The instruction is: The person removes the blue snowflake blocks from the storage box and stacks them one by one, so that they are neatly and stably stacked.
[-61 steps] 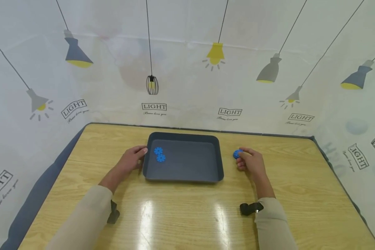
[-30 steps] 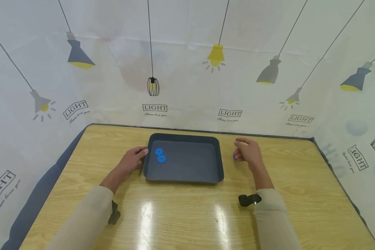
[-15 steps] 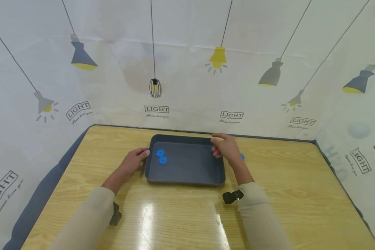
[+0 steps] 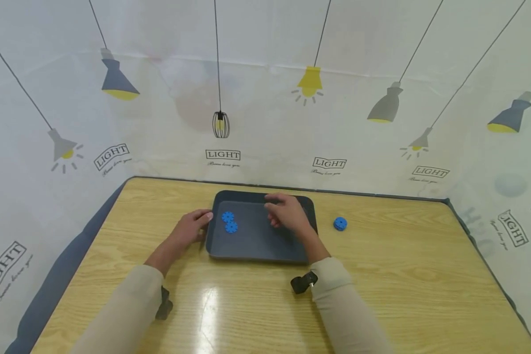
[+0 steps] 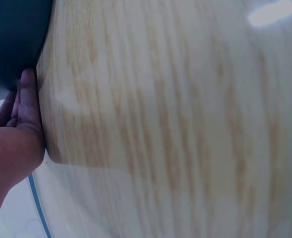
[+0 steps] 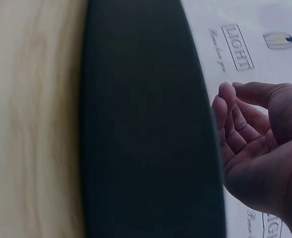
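A dark grey rectangular tray (image 4: 265, 246) lies on the table. Two blue notched plastic discs (image 4: 231, 227) sit inside at its left, touching or overlapping. My left hand (image 4: 188, 230) grips the tray's left edge, thumb at the rim and fingers along the outer side, also seen with the tray (image 5: 17, 44) in the left wrist view. Over the tray's right half hovers my right hand (image 4: 286, 214), fingers bent. In the right wrist view its thumb and fingertips come close together, but any piece between them is hidden. A small stack of blue discs (image 4: 340, 223) lies right of the tray.
The wooden table (image 4: 425, 265) backs onto a white curtain (image 4: 265, 108) printed with lamps and lettering, which also rises at both sides. A black wrist camera (image 4: 304, 282) hangs at the right sleeve.
My right hand has left the blue stack and moved left over the tray, uncovering the stack. The left hand keeps its grip on the tray edge. The discs in the tray stay in place.
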`<state>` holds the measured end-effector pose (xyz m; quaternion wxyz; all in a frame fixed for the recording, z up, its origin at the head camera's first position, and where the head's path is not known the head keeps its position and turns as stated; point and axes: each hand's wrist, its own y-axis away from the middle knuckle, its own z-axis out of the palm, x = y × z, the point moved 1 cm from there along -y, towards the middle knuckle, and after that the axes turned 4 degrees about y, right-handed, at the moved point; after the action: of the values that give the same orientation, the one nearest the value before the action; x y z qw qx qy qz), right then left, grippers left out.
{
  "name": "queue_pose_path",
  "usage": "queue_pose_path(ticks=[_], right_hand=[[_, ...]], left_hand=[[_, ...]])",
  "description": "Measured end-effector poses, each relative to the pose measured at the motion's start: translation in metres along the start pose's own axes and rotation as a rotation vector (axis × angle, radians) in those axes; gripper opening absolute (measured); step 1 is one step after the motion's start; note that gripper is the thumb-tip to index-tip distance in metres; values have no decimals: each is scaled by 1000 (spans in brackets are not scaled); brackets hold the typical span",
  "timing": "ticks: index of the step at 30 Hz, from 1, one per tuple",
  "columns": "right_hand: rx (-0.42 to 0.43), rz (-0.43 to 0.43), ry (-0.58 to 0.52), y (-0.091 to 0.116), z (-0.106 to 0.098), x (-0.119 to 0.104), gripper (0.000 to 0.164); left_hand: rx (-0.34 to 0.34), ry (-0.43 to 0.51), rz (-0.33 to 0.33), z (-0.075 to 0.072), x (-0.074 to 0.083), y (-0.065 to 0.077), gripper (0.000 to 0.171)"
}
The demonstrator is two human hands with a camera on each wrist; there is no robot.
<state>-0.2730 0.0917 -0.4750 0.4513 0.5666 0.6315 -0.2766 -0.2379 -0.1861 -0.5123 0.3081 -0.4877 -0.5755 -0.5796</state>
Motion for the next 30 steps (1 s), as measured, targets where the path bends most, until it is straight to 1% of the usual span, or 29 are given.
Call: queue_pose_path(ticks=[8, 17, 25, 30], right_hand=[[-68, -16, 23, -1, 26, -4, 33], [-140, -21, 59, -4, 51, -6, 32], [-213, -10, 76, -5, 67, -9, 30], [-224, -26, 150, -5, 71, -9, 28]], left_hand=[[-5, -6, -26, 1, 1, -1, 56], [-4, 24, -4, -1, -1, -1, 56], [-7, 33, -8, -1, -1, -2, 57], [-9, 34, 1, -1, 0, 0, 56]])
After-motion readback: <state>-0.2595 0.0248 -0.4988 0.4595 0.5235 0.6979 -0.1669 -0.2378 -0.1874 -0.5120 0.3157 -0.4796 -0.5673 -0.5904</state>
